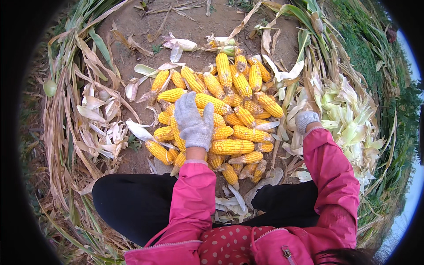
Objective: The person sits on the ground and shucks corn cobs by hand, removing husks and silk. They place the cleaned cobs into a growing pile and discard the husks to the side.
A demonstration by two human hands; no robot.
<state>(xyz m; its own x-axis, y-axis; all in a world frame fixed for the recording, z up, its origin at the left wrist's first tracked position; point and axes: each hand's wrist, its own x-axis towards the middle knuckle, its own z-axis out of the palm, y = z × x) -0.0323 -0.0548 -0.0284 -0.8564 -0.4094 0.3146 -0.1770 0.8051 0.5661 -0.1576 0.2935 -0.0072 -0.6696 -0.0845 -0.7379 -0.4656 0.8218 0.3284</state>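
A heap of husked yellow corn cobs [232, 146] lies on bare soil between my bent legs. My left hand [194, 121], in a grey knit glove, rests over the left side of the heap, fingers up and thumb apart; whether it grips a cob underneath is hidden. My right hand [305, 120], gloved alike, is right of the heap beside dry stalks and pale husks [343, 109]; its fingers are mostly hidden, so its hold cannot be made out. Partly husked ears [228, 49] lie at the heap's far edge, with a husk-covered ear [184, 44] further left.
Long dry corn stalks [63, 126] are piled at the left, with loose husks [111, 139] beside them. More leafy stalks [326, 43] run along the right. My shoe [265, 184] is at the near edge of the heap, close to loose husks [233, 203].
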